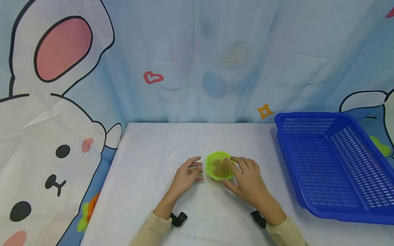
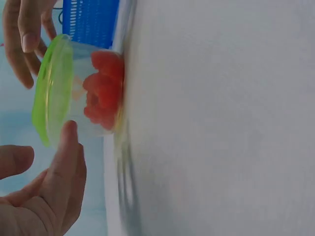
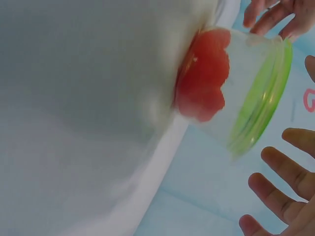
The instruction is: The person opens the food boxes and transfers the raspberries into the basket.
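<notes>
A clear plastic container (image 2: pixel 83 105) with a bright green lid (image 1: pixel 220 165) stands upright on the white table. Through its side several rounded red pieces (image 3: pixel 204 73) show at the bottom; their kind is unclear. Left of the container is my left hand (image 1: pixel 187 174), fingers loosely bent and holding nothing. On the other side, my right hand (image 1: pixel 248 181) has its fingers spread, with thumb and forefinger near the lid's right edge. In the right wrist view a gap shows between those fingers (image 3: pixel 280 164) and the container.
A large blue plastic basket (image 1: pixel 314 171) with slotted walls sits on the right of the table (image 1: pixel 147 150). Behind the table hangs a light blue curtain (image 1: pixel 191 41) with cartoon prints. A black strap end (image 1: pixel 178 219) hangs by the left wrist, another (image 1: pixel 258 219) by the right.
</notes>
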{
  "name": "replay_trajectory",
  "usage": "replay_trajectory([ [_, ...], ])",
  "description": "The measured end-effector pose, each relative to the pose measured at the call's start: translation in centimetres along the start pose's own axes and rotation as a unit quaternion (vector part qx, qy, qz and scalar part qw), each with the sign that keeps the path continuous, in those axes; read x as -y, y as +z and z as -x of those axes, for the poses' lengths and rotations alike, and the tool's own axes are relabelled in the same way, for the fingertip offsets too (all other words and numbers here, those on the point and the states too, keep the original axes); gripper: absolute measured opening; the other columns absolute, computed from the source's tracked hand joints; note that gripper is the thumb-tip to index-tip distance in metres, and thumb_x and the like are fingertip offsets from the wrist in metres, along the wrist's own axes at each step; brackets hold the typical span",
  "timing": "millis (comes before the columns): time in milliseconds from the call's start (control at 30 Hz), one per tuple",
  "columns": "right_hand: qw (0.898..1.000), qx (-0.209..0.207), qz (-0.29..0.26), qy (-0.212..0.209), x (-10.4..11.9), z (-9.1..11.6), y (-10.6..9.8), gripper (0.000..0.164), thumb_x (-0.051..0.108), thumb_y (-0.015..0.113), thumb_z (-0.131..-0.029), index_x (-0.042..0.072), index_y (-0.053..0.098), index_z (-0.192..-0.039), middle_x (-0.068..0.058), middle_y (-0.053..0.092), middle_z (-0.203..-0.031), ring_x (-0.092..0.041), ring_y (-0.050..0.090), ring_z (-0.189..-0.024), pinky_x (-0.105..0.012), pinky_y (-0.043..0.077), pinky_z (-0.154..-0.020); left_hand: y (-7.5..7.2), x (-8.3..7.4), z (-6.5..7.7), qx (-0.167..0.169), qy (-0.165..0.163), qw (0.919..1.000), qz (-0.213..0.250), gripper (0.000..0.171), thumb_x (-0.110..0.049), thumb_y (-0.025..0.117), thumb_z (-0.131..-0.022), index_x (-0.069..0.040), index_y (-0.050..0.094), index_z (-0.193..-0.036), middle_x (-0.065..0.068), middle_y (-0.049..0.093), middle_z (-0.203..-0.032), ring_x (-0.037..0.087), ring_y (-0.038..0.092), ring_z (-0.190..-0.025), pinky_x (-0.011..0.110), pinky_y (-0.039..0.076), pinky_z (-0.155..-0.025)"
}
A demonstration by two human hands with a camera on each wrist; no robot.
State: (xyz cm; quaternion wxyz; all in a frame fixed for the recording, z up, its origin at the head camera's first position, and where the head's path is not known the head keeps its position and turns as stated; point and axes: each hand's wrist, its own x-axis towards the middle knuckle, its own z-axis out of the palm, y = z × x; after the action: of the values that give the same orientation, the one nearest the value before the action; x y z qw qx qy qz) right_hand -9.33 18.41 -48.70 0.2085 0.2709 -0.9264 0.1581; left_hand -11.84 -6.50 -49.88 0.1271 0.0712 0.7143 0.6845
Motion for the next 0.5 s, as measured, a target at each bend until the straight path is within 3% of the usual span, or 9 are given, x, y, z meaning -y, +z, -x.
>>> replay_trajectory([
  [200,1.000,0.003,0.002,-0.013,0.5,-0.7,0.7,0.064,0.041,0.081,-0.079,0.008,0.062,-0.131,-0.016,0.060,-0.121,-0.041,0.055,-0.108,-0.066,0.042,-0.094,0.6,0.6,-1.1,0.001,-0.032,0.9963,0.080,0.042,-0.004,0.059,-0.102,0.006,0.049,-0.141,0.024,0.059,-0.124,0.030,0.067,-0.101,0.039,0.062,-0.079],
  [500,1.000,0.017,0.012,-0.022,1.2,-0.9,1.4,0.061,0.040,0.080,-0.081,0.009,0.064,-0.131,-0.013,0.061,-0.120,-0.037,0.056,-0.107,-0.064,0.044,-0.093,1.2,0.6,-1.3,-0.003,-0.059,0.9914,0.117,0.038,-0.009,0.065,-0.099,0.003,0.057,-0.134,0.017,0.060,-0.113,0.024,0.069,-0.092,0.039,0.062,-0.079],
])
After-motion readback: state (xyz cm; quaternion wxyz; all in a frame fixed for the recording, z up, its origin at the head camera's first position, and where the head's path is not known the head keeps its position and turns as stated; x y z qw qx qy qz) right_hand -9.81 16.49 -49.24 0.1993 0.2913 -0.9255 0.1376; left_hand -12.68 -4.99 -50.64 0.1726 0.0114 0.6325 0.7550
